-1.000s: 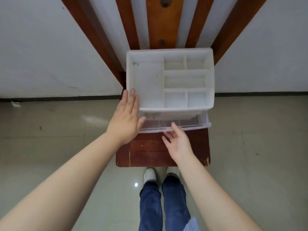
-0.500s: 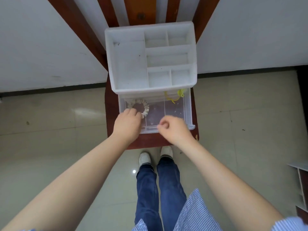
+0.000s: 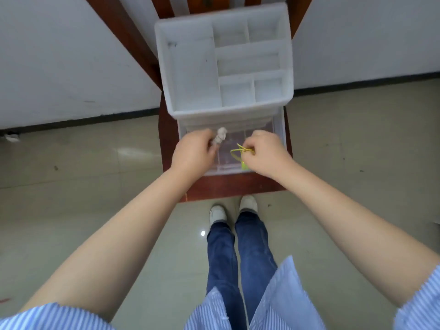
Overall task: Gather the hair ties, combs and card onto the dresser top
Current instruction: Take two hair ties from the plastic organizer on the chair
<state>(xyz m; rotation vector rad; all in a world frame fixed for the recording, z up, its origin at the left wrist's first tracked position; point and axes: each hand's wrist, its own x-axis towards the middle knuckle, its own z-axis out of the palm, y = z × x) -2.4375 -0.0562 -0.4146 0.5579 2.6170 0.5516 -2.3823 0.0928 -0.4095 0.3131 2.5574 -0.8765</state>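
A white plastic dresser organizer [image 3: 166, 75] stands on a dark wooden chair seat [image 3: 228, 186]; its top tray is divided into several compartments with nothing in them. Its clear drawer [image 3: 279, 129] is pulled out toward me. My left hand [image 3: 192, 154] is over the drawer's left part, fingers closed on a fluffy white hair tie [image 3: 221, 135]. My right hand [image 3: 264, 154] is over the right part, pinching a thin yellow hair tie [image 3: 239, 152]. No comb or card shows.
The chair's wooden back slats [image 3: 133, 41] rise behind the organizer against a white wall. Glossy beige floor tiles lie on both sides. My legs in blue jeans and white shoes [image 3: 217, 214] stand just in front of the chair.
The drawer has been pulled out. Both hands went into it; the left closed on the white hair tie, the right on the yellow one, and both ties are lifted.
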